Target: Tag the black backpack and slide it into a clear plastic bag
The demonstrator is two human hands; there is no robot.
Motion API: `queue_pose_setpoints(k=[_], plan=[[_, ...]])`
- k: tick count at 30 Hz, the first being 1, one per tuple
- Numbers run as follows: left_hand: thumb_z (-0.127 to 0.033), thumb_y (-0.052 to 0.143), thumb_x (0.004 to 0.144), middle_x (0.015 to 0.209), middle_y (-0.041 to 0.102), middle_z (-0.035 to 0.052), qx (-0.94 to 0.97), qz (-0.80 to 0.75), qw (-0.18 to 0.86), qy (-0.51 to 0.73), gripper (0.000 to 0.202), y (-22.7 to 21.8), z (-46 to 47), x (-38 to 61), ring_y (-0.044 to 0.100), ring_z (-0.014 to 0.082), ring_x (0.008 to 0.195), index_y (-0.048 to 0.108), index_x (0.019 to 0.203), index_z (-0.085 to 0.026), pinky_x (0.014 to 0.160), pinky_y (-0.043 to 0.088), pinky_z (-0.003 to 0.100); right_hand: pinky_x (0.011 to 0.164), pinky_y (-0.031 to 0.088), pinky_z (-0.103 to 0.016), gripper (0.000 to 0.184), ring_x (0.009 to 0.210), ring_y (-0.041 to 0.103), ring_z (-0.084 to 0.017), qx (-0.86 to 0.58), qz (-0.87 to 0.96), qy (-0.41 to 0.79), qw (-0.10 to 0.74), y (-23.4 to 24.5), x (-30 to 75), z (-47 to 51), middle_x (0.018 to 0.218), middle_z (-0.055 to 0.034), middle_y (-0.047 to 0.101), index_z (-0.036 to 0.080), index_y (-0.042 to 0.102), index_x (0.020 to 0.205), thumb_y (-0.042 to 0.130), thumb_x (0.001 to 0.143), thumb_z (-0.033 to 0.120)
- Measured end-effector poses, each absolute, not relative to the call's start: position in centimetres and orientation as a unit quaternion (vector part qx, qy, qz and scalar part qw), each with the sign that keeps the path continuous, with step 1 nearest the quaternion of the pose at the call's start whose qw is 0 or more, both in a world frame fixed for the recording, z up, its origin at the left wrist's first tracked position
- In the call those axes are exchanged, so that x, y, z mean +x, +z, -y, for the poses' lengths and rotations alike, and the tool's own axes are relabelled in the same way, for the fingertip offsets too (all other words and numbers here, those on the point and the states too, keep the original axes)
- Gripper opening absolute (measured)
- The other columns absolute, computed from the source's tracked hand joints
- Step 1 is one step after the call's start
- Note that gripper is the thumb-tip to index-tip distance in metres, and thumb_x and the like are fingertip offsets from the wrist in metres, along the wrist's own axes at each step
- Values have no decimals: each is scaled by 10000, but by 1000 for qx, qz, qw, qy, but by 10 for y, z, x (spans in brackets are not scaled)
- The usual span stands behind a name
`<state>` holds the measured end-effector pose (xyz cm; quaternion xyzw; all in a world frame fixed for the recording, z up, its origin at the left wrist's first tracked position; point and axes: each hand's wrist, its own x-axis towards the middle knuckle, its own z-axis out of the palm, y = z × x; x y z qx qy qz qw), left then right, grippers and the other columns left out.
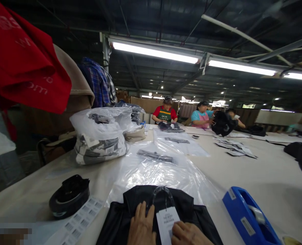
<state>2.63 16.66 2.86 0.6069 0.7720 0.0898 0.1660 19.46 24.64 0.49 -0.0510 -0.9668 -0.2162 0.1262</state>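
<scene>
A black garment [120, 217] with a collar lies in front of me at the table's near edge. A white hang tag [166, 219] with printed text hangs from a cord at its neck. My left hand [142, 226] rests flat on the cloth beside the tag, its fingers stretched out. At the tag's lower right edge, my right hand [189, 234] has its fingers curled and pinches the tag. Beyond the collar lies a clear plastic bag [151, 173], spread flat on the table.
A blue tape dispenser [248, 217] stands at right. On the left are a roll of black ribbon [69, 197], a strip of barcode labels [77, 223] and a plastic sack of clothes [100, 143]. Across the table [232, 170], several people work; a black bundle [222, 122] is beside one.
</scene>
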Motion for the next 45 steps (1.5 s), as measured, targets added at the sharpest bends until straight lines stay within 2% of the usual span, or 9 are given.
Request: queue_pose_setpoints(k=[8, 15, 20, 22, 26, 30, 33, 39, 45], plan=[[-52, 480, 665, 1150, 628, 141, 497, -788, 135, 337, 473, 37, -166, 22, 570, 216, 1094, 602, 1122, -58, 994, 406, 289, 584, 383, -264, 184, 665, 528, -142, -113, 993, -40, 8, 68, 196, -214, 801, -34, 605, 175, 524, 755, 453, 759, 6], [-19, 470, 671, 1109, 644, 123, 507, -773, 132, 357, 424, 31, -171, 19, 584, 189, 1057, 623, 1064, -68, 980, 422, 286, 507, 338, -274, 118, 655, 524, -153, -83, 994, -58, 29, 55, 178, -207, 790, -33, 593, 174, 530, 766, 478, 811, 78], [-116, 441, 775, 1207, 613, 68, 623, -708, 123, 308, 401, 29, -165, 23, 451, 249, 1236, 606, 1133, -190, 1117, 151, 558, 532, 423, -271, 120, 712, 562, -177, -74, 995, -51, 37, 41, 168, -210, 844, -60, 620, 151, 558, 810, 467, 818, 73], [-116, 387, 804, 1210, 617, 6, 695, -644, 152, 283, 412, 28, -162, 23, 426, 209, 1260, 607, 1119, -266, 1126, 72, 564, 642, 489, -278, 134, 795, 580, -187, -83, 996, -7, 33, 39, 171, -210, 899, -83, 634, 133, 578, 863, 459, 821, 86], [-209, 435, 813, 1307, 548, 27, 730, -607, 184, 256, 394, 27, -158, 24, 403, 204, 1278, 564, 1182, -254, 1136, 46, 534, 1028, 368, -447, 361, 1134, 508, -239, -175, 981, 77, 46, 42, 186, -208, 1151, -131, 595, 129, 581, 1046, 452, 714, 75], [-483, 622, 709, 1375, 476, 67, 725, -615, 205, 233, 617, 25, -158, 24, 329, 270, 1324, 509, 1252, -213, 1132, -26, 553, 1094, 214, -557, 778, 1377, 189, -328, -311, 943, 117, -9, 52, 198, -207, 1464, -188, 293, 115, 389, 1334, 476, 562, 81], [-514, 674, 630, 1402, 439, 83, 729, -614, 206, 221, 767, 21, -159, 25, 301, 283, 1339, 465, 1294, -192, 1127, -65, 547, 1079, 291, -475, 698, 1357, 263, -307, -371, 920, 125, -24, 59, 199, -207, 1435, -220, 331, 80, 419, 1308, 467, 611, 98], [-361, 586, 657, 1362, 490, 56, 734, -614, 185, 224, 596, 20, -157, 22, 343, 245, 1316, 512, 1234, -229, 1135, -21, 526, 973, 402, -367, 455, 1127, 542, -231, -469, 865, 166, 62, 69, 201, -222, 1310, -127, 494, 165, 570, 1133, 421, 704, 182], [-280, 568, 607, 1305, 546, 28, 731, -619, 179, 225, 548, 29, -156, 18, 386, 216, 1286, 560, 1154, -261, 1140, 35, 484, 901, 410, -351, 406, 1004, 573, -224, -510, 811, 252, 138, 70, 206, -248, 1071, -90, 643, 164, 640, 1011, 365, 744, 300]])
